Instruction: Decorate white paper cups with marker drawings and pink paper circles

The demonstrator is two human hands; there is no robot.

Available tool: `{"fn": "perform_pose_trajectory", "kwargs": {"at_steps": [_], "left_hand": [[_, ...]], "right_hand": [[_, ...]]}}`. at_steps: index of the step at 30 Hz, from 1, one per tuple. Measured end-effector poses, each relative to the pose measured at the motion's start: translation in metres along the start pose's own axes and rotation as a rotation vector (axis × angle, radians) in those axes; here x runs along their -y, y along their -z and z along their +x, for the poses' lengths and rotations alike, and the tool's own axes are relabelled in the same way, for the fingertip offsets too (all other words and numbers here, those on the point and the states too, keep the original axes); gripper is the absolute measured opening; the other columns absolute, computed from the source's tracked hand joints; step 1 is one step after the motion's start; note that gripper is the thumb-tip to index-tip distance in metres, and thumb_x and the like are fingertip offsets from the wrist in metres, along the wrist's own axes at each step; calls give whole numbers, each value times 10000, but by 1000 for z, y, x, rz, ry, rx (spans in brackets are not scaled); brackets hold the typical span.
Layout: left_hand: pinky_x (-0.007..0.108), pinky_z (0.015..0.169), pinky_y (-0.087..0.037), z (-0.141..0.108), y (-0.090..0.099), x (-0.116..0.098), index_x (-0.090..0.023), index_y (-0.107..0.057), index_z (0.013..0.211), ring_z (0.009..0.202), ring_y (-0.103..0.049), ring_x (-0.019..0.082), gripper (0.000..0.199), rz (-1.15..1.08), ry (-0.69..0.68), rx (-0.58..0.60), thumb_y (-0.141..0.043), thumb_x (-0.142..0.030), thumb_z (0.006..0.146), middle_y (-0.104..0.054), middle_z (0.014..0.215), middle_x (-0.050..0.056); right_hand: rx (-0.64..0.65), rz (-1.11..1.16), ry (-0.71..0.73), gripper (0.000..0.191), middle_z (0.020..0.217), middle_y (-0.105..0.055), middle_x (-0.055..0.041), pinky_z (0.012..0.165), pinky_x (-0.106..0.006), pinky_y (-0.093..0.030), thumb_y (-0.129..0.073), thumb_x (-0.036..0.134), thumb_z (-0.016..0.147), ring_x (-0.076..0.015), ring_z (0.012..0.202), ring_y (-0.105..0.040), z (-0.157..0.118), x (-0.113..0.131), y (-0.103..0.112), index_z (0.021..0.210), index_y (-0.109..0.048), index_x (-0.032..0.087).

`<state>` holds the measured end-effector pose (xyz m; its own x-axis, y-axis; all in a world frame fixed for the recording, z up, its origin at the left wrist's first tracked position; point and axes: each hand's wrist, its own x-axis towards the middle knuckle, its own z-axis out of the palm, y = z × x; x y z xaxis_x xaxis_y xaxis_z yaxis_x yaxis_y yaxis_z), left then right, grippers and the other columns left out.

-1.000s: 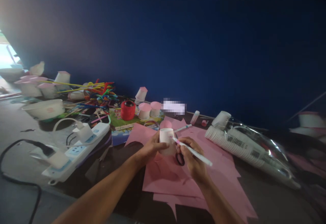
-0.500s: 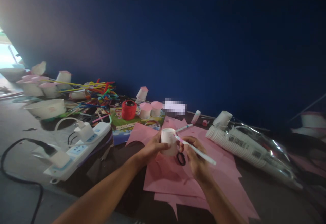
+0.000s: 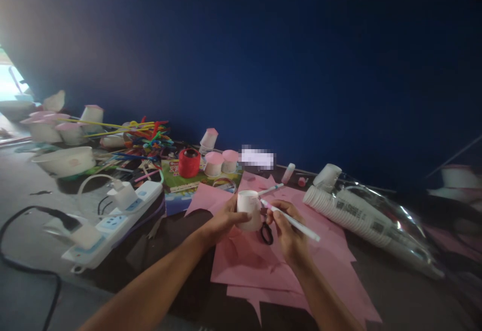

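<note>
My left hand (image 3: 226, 219) is closed around a white paper cup (image 3: 248, 210), with the thumb across its front. In my right hand (image 3: 288, 228) is a white marker pen (image 3: 301, 227) with a pink end, its tip close to the cup's right side; I cannot tell whether it touches. Under both hands lie sheets of pink paper (image 3: 324, 260). The dark handle loop of a pair of scissors (image 3: 266, 233) shows between the cup and my right hand. Behind the cup, another slim pen (image 3: 271, 189) rests on the paper.
At the right lies a plastic-wrapped stack of paper cups (image 3: 361, 218). A glue stick (image 3: 288, 174), a red thread spool (image 3: 189, 163) and pink-topped cups (image 3: 214, 164) stand near the blue wall. Leftward are a power strip (image 3: 113, 225), a white bowl (image 3: 66, 161) and colourful pipe cleaners (image 3: 154, 137).
The marker's tip has shifted slightly away from the cup's surface to the right. Both hands keep their hold; the whole view has drifted a little.
</note>
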<state>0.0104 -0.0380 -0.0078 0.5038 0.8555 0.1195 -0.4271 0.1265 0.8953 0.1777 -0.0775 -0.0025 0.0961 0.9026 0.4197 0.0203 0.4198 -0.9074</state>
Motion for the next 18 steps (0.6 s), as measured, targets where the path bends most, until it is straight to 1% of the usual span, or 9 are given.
{"fn": "perform_pose_trajectory", "kwargs": {"at_steps": [2,5,7,8,10,13,16,18], "left_hand": [[292,729,-435,0,0,0,-170,-531,1153,897,-575,227,512,-6,-3,-2,-680,-165,663,-633,1012,85],[294,744,-433,0,0,0,-176,-539,1153,892,-574,218,523,-5,-2,-19,-687,-159,652,-633,1005,71],[291,738,-430,0,1,0,-171,-544,1145,879,-577,216,518,-7,8,-23,-690,-166,648,-635,993,71],[290,732,-429,0,1,0,-168,-543,1144,877,-579,218,513,-12,14,-22,-688,-170,651,-635,993,74],[291,719,-430,0,1,0,-163,-533,1154,881,-582,226,514,-28,20,-11,-676,-172,660,-633,1003,84],[287,696,-427,2,0,-1,-155,-515,1184,886,-589,236,539,-61,1,11,-653,-152,663,-632,1012,97],[289,708,-420,4,-3,-4,-139,-525,1178,884,-596,235,529,-116,-26,25,-632,-132,660,-640,999,104],[293,735,-416,5,-4,-5,-128,-547,1155,888,-598,230,484,-154,-38,29,-614,-131,676,-648,982,105]], "right_hand": [[7,-15,9,184,702,-573,4,584,-272,-448,-502,332,868,-136,627,-534,0,1,0,971,-579,202],[41,-100,37,193,734,-584,-8,649,-307,-467,-515,341,855,-157,683,-551,-1,3,0,976,-586,208],[58,-112,28,182,717,-580,-8,624,-300,-466,-516,342,855,-155,664,-545,-2,4,0,950,-594,207],[50,-83,14,177,694,-571,-2,596,-287,-460,-516,343,856,-149,640,-538,-1,4,0,937,-593,205],[-1,25,-7,184,683,-564,6,569,-270,-453,-514,347,861,-134,606,-530,0,3,-1,956,-581,204],[-102,166,-9,260,781,-593,-3,594,-287,-474,-480,368,884,-118,583,-537,3,1,-3,1088,-529,214],[-143,126,-21,319,826,-606,-16,633,-320,-495,-441,392,902,-136,619,-573,6,-3,-4,1157,-504,212],[-134,26,-4,320,839,-623,-32,699,-345,-498,-453,392,897,-172,726,-605,6,-6,-4,1140,-530,199]]}}
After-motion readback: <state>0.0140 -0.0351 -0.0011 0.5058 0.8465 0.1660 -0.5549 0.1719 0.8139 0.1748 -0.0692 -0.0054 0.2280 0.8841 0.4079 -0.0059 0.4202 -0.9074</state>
